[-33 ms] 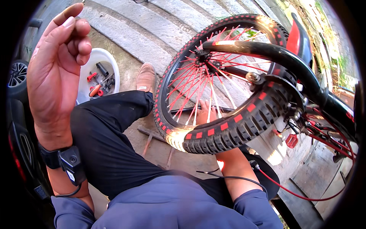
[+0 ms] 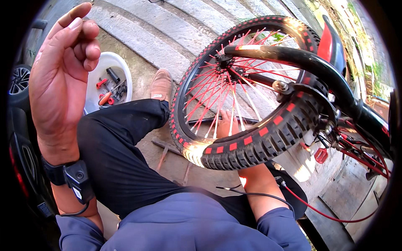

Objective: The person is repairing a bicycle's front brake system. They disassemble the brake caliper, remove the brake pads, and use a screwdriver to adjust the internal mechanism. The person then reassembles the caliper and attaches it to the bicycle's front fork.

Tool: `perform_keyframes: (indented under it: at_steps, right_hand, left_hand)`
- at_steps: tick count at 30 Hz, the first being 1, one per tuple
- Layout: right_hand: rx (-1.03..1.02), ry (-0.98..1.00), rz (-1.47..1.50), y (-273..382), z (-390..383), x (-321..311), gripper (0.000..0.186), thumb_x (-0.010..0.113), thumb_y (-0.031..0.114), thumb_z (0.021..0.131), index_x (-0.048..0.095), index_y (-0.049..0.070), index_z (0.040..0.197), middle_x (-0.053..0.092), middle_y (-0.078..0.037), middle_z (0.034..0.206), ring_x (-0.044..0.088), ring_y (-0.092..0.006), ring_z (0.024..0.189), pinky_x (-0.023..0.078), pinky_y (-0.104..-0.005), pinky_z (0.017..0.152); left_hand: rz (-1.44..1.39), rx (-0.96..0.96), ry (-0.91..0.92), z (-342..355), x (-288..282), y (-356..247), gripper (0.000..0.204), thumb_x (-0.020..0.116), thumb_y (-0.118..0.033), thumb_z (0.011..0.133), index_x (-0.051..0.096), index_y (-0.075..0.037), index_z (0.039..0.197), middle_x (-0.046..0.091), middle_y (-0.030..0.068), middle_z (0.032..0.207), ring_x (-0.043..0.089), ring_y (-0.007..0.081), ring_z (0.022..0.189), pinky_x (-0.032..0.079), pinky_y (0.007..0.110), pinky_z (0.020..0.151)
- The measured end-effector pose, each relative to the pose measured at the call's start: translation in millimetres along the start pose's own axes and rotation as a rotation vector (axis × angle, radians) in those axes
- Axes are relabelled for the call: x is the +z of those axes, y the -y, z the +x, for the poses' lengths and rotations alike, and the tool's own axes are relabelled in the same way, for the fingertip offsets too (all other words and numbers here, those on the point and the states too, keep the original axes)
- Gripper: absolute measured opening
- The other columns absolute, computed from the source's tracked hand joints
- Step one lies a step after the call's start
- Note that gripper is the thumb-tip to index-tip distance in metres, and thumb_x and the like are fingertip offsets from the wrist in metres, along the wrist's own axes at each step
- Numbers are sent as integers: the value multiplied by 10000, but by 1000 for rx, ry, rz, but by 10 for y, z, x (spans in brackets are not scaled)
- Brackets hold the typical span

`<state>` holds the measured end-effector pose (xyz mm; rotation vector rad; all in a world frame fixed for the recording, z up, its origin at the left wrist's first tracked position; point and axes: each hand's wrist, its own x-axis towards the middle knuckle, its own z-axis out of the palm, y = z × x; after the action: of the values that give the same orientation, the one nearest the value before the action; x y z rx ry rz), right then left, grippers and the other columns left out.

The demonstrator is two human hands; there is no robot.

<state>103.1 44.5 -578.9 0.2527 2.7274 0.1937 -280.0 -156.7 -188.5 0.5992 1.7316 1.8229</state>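
My left hand (image 2: 63, 79) is raised at the upper left, palm showing, its fingers loosely bent and nothing in it. A small black camera (image 2: 78, 179) is strapped to that wrist. My right arm passes under the bicycle wheel's tyre (image 2: 247, 144), which is black with red blocks. Behind the red and white spokes (image 2: 209, 98), my right hand (image 2: 227, 124) lies over a dark horizontal bar (image 2: 247, 120), its fingers appearing bent round it; spokes and rim partly cover them. The wheel sits in a glossy black fork (image 2: 293, 58).
A white tub (image 2: 129, 79) with an orange-handled screwdriver and small parts stands beyond my left knee. A rusty metal frame (image 2: 163, 157) lies near my legs. A red cable (image 2: 326, 214) and a black cable (image 2: 255, 194) run at the right. Ridged concrete steps (image 2: 163, 37) rise ahead.
The wheel and fork appear slightly further right and lower, as the whole background shifts a little too. Both hands stay nearly where they were.
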Motion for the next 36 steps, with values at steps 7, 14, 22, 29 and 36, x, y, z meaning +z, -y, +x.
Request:
perform_keyframes:
  at_steps: [7,14,22,29,36]
  right_hand:
    - [-39,333,219,-109,195,-763,270,588,264,823,763,147,992,619,-68,1246,538,-260,1183,413,-444,976]
    - [-126,340,195,-114,156,-752,287,562,235,840,735,143,1050,614,-84,1262,536,-275,1203,412,-451,1000]
    - [-82,326,234,-127,-5,-652,320,540,238,867,691,139,1131,590,-106,1308,516,-298,1244,405,-454,1026]
    - [-68,324,259,-187,-49,-664,355,521,240,890,654,135,1202,569,-125,1348,498,-319,1281,400,-457,1049]
    - [0,275,339,-302,-299,-578,394,502,242,913,616,131,1273,549,-144,1389,480,-339,1317,394,-460,1072]
  left_hand:
    - [89,-2,-22,71,-76,-6,410,478,-201,1038,451,23,1381,581,49,1031,564,70,834,484,174,780]
    - [108,2,-15,12,-104,-2,423,475,-201,1040,443,27,1395,587,44,1033,559,69,837,477,174,781]
    - [10,-2,19,60,19,-10,397,467,-177,1039,462,34,1376,590,51,1024,552,77,821,467,183,771]
    - [27,12,-21,66,120,-24,355,463,-162,1041,497,24,1341,608,50,987,569,74,780,465,183,727]
    - [-26,69,3,59,258,-11,318,492,-133,1022,530,17,1299,650,55,964,600,75,757,455,182,681]
